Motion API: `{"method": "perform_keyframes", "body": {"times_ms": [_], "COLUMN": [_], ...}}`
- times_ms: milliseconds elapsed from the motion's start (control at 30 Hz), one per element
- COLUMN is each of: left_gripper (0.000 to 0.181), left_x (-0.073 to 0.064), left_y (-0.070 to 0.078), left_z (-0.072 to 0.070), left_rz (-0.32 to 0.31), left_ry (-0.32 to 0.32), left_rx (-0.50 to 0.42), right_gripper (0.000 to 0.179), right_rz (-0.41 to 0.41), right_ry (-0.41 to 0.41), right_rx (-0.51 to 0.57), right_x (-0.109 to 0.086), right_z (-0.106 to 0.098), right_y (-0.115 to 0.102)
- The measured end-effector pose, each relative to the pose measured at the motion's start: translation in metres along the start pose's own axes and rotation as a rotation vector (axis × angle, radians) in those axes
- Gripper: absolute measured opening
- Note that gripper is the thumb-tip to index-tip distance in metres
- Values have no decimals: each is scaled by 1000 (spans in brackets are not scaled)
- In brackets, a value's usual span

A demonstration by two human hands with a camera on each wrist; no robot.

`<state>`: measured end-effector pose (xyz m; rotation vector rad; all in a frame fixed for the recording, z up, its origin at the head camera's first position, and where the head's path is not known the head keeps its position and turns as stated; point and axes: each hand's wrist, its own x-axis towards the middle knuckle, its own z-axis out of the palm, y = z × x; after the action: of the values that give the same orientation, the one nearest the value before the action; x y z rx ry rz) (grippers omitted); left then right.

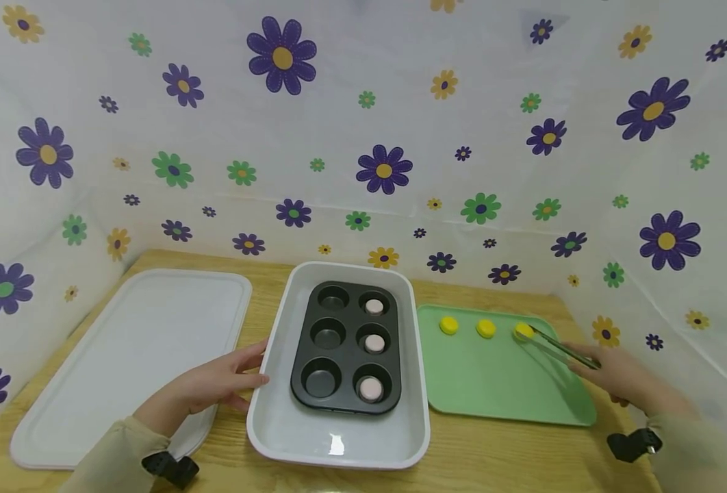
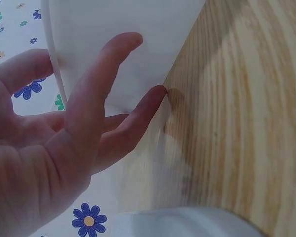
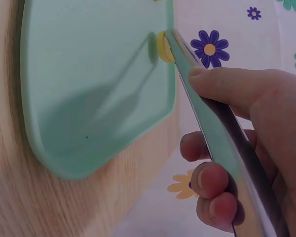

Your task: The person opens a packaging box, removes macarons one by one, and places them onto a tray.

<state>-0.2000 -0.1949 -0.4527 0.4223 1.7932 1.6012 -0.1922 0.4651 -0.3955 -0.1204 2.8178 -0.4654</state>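
My right hand (image 1: 616,373) grips metal tongs (image 3: 222,128), thumb on one side and fingers curled on the other. The tong tips are at the rightmost yellow round piece (image 1: 523,332) on the green tray (image 1: 499,383). Two more yellow rounds, one of them in the middle (image 1: 485,329), lie in a row to its left. My left hand (image 1: 218,376) touches the left side of a white tub (image 1: 339,438), thumb at the rim and other fingers loosely spread along the outer wall. Inside stands a dark muffin pan (image 1: 348,349); its right column holds three pale pink rounds (image 1: 374,343), its left cups nothing.
A flat white tray (image 1: 135,349) lies on the wooden table (image 1: 487,448) to the left, beneath my left forearm in the head view. Flower-patterned sheeting (image 1: 333,137) rises behind the table and along both sides.
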Motion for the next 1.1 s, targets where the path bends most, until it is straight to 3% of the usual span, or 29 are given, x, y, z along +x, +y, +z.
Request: {"method": "perform_keyframes", "body": {"times_ms": [700,1100], "left_gripper": [80,80], "left_x": [0,0], "left_y": [2,3], "left_z": [2,1], "left_rz": [-3,-16], "left_ry": [8,12], "left_rx": [9,16], "right_gripper": [66,68], "right_rz": [63,17], "right_ry": [-6,38], "right_rx": [-10,-1], "right_x": [1,4], "right_z": [1,1], "right_y": [0,-21]}}
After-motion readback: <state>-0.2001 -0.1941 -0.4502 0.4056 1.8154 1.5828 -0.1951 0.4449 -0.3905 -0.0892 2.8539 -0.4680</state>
